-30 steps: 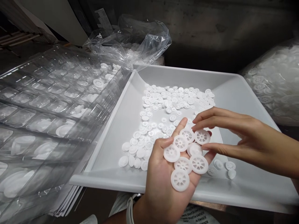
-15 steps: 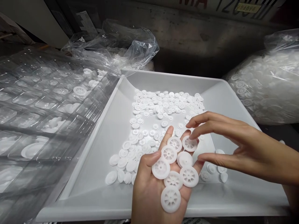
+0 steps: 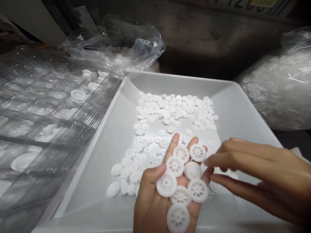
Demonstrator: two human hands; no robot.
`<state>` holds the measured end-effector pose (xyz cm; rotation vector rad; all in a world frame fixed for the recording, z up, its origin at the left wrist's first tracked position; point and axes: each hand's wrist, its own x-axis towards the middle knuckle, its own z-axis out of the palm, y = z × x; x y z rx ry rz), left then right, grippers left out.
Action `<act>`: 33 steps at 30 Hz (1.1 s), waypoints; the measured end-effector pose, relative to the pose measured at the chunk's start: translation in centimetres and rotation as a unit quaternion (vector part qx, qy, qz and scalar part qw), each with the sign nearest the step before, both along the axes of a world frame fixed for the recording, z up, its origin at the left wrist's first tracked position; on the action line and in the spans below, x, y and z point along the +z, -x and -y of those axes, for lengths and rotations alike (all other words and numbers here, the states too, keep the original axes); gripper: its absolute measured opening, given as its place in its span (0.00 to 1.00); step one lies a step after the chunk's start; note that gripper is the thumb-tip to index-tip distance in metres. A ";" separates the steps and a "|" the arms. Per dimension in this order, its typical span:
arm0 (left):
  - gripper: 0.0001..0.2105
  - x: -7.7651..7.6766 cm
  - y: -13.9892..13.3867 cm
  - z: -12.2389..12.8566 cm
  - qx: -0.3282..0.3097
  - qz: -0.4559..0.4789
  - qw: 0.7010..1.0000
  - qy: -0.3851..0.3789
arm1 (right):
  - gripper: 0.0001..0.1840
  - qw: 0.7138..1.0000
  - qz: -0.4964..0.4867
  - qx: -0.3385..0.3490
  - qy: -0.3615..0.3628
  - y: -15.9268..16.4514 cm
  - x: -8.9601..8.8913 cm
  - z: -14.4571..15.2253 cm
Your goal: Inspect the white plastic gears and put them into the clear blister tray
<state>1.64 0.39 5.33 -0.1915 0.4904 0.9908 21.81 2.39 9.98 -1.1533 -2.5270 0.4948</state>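
Several white plastic gears [image 3: 174, 166] with spoked centres lie spread over the palm and fingers of my left hand [image 3: 155, 202], which is turned up over the tray. Its thumb rests along the edge of the gears. One gear [image 3: 192, 171] shows a more solid face than the spoked ones. Just to the right, my right hand [image 3: 252, 171] has its thumb and fingertips apart, close to the gears near the left fingertips. Nothing shows between those fingers. Below both hands is a light grey tray [image 3: 252, 113] holding many loose white gears [image 3: 175, 108].
On the left stand stacked clear plastic trays [image 3: 39, 87] with compartments, some holding white parts. An open clear bag [image 3: 145, 48] of white parts sits behind the grey tray. At the right is a full clear bag [image 3: 284, 87] of white gears.
My right hand has drawn back to the right and down, off the gear at the left fingertips. That gear now lies fully visible. The left hand still carries the gears.
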 end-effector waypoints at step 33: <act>0.34 1.4 -0.8 -0.8 0.074 -0.052 0.990 0.112 | 0.21 0.969 -0.105 0.014 0.223 0.8 -1.3 -1.4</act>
